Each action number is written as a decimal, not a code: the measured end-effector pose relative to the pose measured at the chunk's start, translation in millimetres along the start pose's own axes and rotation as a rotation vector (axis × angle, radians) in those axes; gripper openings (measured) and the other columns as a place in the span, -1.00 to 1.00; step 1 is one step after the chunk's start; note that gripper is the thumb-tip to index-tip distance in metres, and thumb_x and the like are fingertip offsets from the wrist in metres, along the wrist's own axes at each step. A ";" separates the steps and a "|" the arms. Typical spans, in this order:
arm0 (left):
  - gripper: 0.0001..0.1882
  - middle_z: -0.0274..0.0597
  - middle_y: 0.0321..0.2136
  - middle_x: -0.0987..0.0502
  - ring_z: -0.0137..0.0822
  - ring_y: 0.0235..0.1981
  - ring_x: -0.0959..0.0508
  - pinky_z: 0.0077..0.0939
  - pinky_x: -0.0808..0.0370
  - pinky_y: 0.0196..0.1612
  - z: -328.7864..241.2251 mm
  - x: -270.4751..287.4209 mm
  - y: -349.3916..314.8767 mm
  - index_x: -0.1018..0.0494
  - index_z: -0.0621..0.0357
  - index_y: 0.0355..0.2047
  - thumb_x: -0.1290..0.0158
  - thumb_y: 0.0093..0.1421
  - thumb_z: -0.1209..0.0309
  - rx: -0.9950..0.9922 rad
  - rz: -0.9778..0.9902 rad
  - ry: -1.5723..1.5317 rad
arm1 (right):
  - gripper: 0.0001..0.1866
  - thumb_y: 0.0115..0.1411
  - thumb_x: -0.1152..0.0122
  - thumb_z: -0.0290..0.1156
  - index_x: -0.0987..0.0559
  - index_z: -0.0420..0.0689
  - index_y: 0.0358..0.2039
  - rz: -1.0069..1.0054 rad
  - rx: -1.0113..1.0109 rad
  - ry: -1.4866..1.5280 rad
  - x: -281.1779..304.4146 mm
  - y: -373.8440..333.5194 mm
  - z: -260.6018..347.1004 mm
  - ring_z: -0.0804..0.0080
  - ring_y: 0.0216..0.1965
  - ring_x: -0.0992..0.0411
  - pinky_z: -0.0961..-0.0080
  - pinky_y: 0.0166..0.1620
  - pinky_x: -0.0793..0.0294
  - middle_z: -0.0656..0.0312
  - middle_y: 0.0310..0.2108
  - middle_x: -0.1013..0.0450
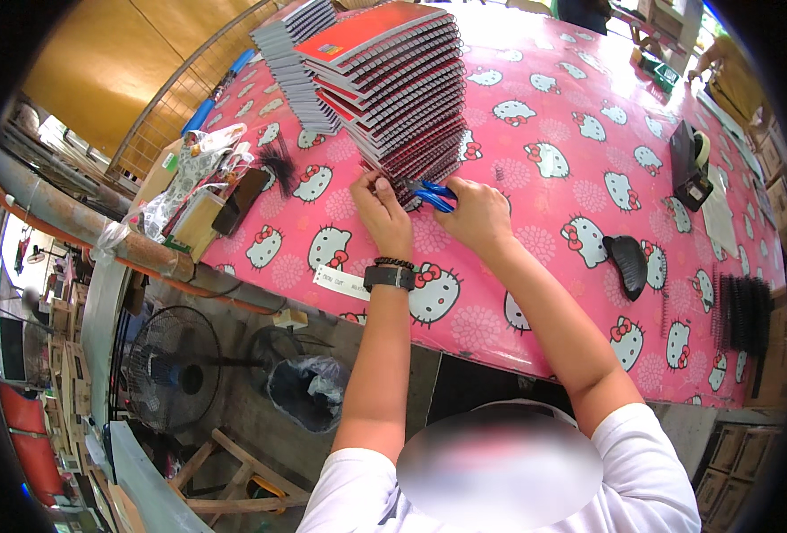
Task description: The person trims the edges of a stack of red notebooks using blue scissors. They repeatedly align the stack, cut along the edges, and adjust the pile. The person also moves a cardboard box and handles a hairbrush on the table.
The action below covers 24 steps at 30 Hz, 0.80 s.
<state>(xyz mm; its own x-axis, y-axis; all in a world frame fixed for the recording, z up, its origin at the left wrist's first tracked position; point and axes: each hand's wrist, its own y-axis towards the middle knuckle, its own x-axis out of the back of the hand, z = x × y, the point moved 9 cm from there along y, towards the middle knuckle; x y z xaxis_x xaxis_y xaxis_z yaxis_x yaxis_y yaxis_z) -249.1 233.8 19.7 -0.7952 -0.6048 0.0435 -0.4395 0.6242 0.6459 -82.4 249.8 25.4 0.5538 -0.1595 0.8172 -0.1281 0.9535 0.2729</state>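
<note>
A tall, leaning stack of spiral notebooks [402, 98] with red covers stands on the table, its wire bindings facing right. At the low near end of the stack, my left hand [383, 209] has its fingers curled on a spiral notebook [393, 169]. My right hand [479, 216] is closed round the blue handles of small pliers [434, 195]. Their jaws point left, at the binding close to my left fingertips; whether they touch the wire is too small to tell. A second notebook stack [295, 67] stands behind on the left.
A pink patterned cover lies over the table [518, 222]. On the right are a black tape dispenser [691, 169], a black curved object [626, 266] and black binding coils [740, 311]. Paper scraps [189, 195] lie left. Below stands a fan [175, 369]. Another person [731, 75] is far right.
</note>
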 end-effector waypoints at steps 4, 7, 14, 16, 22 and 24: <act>-0.61 -0.02 -0.30 -0.35 -0.19 -0.28 -0.37 -0.35 -0.32 -0.14 0.9 5.1 -3.0 -0.27 0.32 -0.21 0.30 0.38 0.17 0.007 -0.063 -0.016 | -0.66 -0.14 -0.32 -0.29 -0.51 -0.16 -0.34 -0.120 0.067 0.054 10.6 -8.6 -18.8 0.12 -0.25 -0.45 0.20 -0.16 -0.43 0.08 -0.33 -0.47; -0.60 -0.06 -0.31 -0.35 -0.24 -0.29 -0.35 -0.37 -0.30 -0.14 9.4 10.4 -3.0 -0.27 0.31 -0.22 0.31 0.39 0.15 0.064 -0.124 -0.053 | -0.64 -0.13 -0.31 -0.35 -0.51 -0.16 -0.28 -0.291 0.035 0.140 23.5 0.8 -53.6 0.11 -0.20 -0.41 0.22 -0.12 -0.39 0.08 -0.27 -0.46; -0.68 -0.21 -0.31 -0.32 -0.40 -0.31 -0.29 -0.48 -0.28 -0.17 30.2 3.2 -6.3 -0.27 0.28 -0.22 0.17 0.35 0.20 0.203 -0.064 -0.281 | -0.55 -0.16 -0.31 -0.44 -0.46 -0.15 -0.18 -0.196 0.272 0.135 5.8 29.6 -71.4 0.13 -0.09 -0.36 0.21 -0.07 -0.32 0.15 -0.24 -0.45; -0.70 -0.22 -0.31 -0.33 -0.40 -0.29 -0.29 -0.48 -0.28 -0.15 27.7 -2.4 -6.8 -0.27 0.28 -0.22 0.14 0.33 0.24 0.208 -0.055 -0.296 | -0.56 -0.17 -0.33 -0.43 -0.45 -0.13 -0.20 -0.148 0.242 0.103 -4.5 21.5 -69.5 0.18 -0.07 -0.34 0.19 -0.04 -0.27 0.17 -0.25 -0.45; -0.73 -0.26 -0.33 -0.33 -0.40 -0.29 -0.31 -0.49 -0.29 -0.13 45.9 3.9 -12.2 -0.28 0.26 -0.23 0.12 0.32 0.26 0.262 -0.103 -0.403 | -0.53 -0.18 -0.34 -0.43 -0.47 -0.14 -0.17 0.010 0.440 0.192 -31.7 -23.0 -1.6 0.18 -0.09 -0.35 0.25 -0.02 -0.28 0.15 -0.24 -0.45; -0.74 -0.31 -0.34 -0.34 -0.45 -0.30 -0.31 -0.52 -0.28 -0.14 50.8 1.8 -13.6 -0.31 0.23 -0.25 0.12 0.33 0.25 0.314 -0.069 -0.406 | -0.54 -0.19 -0.32 -0.44 -0.48 -0.15 -0.18 -0.106 0.340 0.272 -20.8 -23.0 -3.5 0.17 -0.10 -0.36 0.24 -0.06 -0.31 0.14 -0.24 -0.45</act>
<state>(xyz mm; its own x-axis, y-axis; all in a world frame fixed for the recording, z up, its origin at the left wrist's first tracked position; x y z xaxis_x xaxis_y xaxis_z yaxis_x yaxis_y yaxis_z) -265.7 249.3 -27.8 -0.8303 -0.4481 -0.3313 -0.5516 0.7456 0.3739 -88.0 232.1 0.3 0.7691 -0.1352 0.6247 -0.2967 0.7901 0.5363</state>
